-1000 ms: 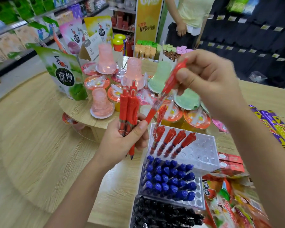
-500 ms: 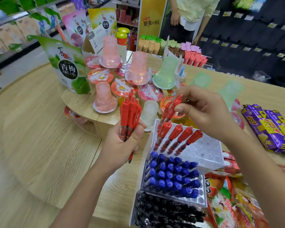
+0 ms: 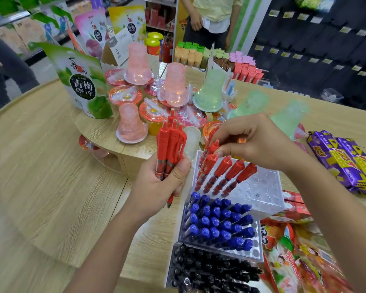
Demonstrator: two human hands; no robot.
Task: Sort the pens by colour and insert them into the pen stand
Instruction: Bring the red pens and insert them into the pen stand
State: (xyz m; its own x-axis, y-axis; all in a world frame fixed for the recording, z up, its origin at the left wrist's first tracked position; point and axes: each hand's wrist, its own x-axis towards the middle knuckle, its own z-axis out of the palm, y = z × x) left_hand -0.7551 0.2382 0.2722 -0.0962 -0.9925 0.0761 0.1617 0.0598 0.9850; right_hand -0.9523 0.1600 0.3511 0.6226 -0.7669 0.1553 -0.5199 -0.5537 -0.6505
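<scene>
Red pens (image 3: 170, 144) are standing bunched upright in the left hand (image 3: 161, 182), whose fingers (image 3: 178, 172) are curling tightly round their barrels, just beside the clear tiered pen stand (image 3: 264, 187) on the wooden table (image 3: 51, 166). The right hand (image 3: 254, 142) is hovering over the stand's top tier, its fingers (image 3: 228, 132) pinching the clicker end of a single red pen (image 3: 211, 145) behind four others leaning there. Blue pens (image 3: 218, 223) are filling the middle tier, black pens (image 3: 209, 269) the lowest.

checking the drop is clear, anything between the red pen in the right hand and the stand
Nothing visible: the right hand holds the red pen at the stand's far left corner, behind four standing red pens.
</scene>
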